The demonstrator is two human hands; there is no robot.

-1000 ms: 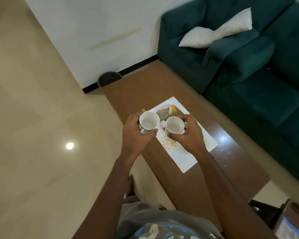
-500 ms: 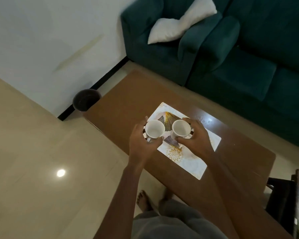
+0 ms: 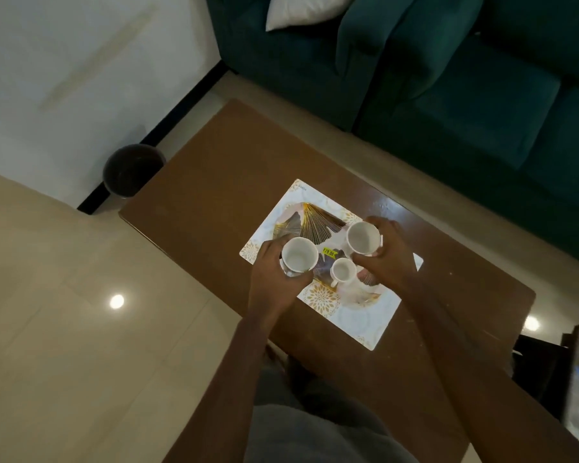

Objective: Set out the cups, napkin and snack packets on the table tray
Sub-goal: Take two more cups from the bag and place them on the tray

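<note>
A glossy brown wooden counter, rectangular with rounded corners, carried a flat rectangular tray, white with a smooth printed face of gold fan and flower motifs and a small yellow price sticker near its middle. The left hand held a round white ceramic cup over the tray's 9 o'clock edge, its fingers curled around the cup's wall. The right hand held a second white ceramic cup toward the tray's 1 o'clock side, fingers wrapped around its far wall. Both cups were smooth, cylindrical, mouth up, and looked empty inside; whether their bases touched the tray could not be told. Between the two hands, around the tray's centre, a third white cup stood upright on the tray, free of both hands, with a handle showing at its 7 o'clock side; it too looked empty. At 10 o'clock from the counter, on the pale polished tile floor, a dark round bin stood against the white wall; its contents were too dark to make out. At 1 o'clock a teal sofa with soft plush upholstery bore a white cushion.
</note>
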